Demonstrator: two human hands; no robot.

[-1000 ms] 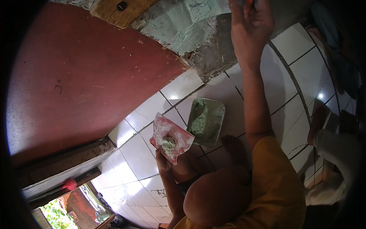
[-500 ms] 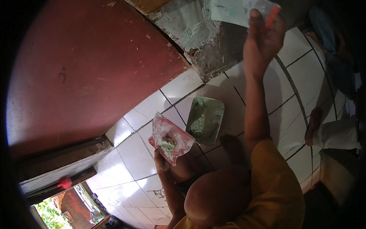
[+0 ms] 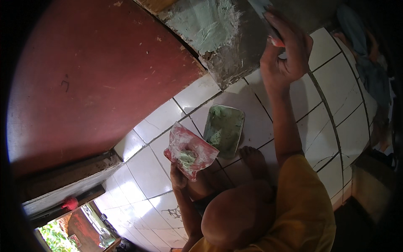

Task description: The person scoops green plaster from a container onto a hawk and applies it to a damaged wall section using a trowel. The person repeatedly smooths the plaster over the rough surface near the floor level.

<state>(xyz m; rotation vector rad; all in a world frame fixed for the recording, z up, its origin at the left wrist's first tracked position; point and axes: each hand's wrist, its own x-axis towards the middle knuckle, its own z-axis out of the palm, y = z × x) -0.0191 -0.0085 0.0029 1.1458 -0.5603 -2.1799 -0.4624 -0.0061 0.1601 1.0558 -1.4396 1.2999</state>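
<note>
My left hand grips a red, white-smeared plastic board with a lump of pale green paste on it. Just right of the board, a rectangular tray smeared with green paste rests on the floor. At the upper right, my right hand is closed on a scraper with an orange-red handle and a wide blade, held at a grey surface partly coated in pale green paste.
A red panel fills the upper left. My bare foot is on the white tiled floor. Cloth and part of another person's limb lie at the right rim. An opening with greenery shows at lower left.
My right hand has turned with the scraper, whose blade now points up-left. The other person's leg and pale clothing at the lower right have moved mostly out of view.
</note>
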